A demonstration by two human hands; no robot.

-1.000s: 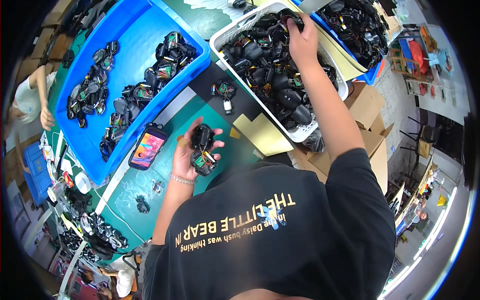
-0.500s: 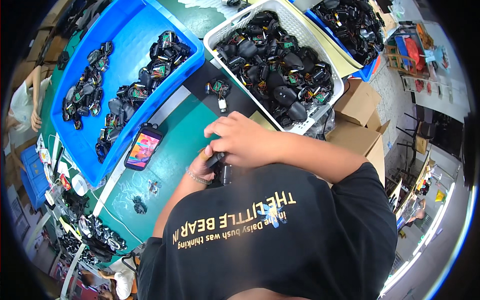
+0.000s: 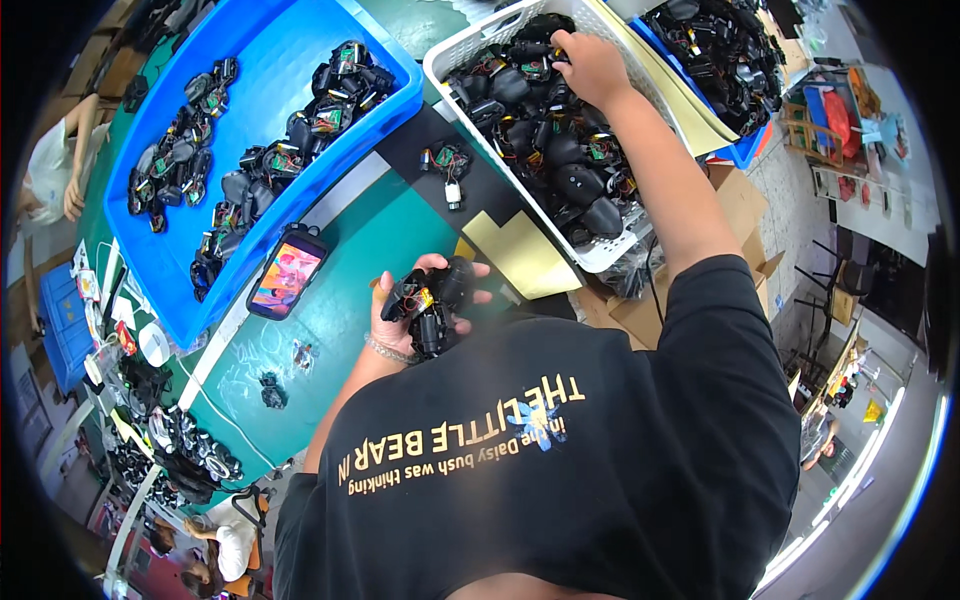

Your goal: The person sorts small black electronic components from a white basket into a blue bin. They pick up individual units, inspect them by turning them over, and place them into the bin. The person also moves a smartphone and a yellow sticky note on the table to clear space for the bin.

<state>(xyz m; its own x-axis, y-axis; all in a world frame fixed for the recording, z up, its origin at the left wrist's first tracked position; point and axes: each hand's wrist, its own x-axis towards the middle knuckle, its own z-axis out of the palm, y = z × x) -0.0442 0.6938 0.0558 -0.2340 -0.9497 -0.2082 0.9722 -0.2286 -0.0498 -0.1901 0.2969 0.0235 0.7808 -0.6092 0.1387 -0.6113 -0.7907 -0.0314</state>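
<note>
My left hand is in front of my chest, fingers wrapped round a black plastic device assembly with exposed wires and a yellow-taped part. My right arm stretches to the far end of a white perforated basket, heaped with similar black assemblies. Over that heap my right hand is closed, its fingertips among the parts; what they grip is hidden. One assembly with a green board and a white cylinder lies on the dark mat left of the basket.
A blue bin with rows of assemblies stands at the left. Beside it are a phone and small dark parts. Yellow card lies by the basket; cardboard boxes stand right. Another person's hand is far left.
My right hand has left my left hand and reached forward and right into the white basket. The assembly in my left hand now shows plainly, and the yellow card is uncovered.
</note>
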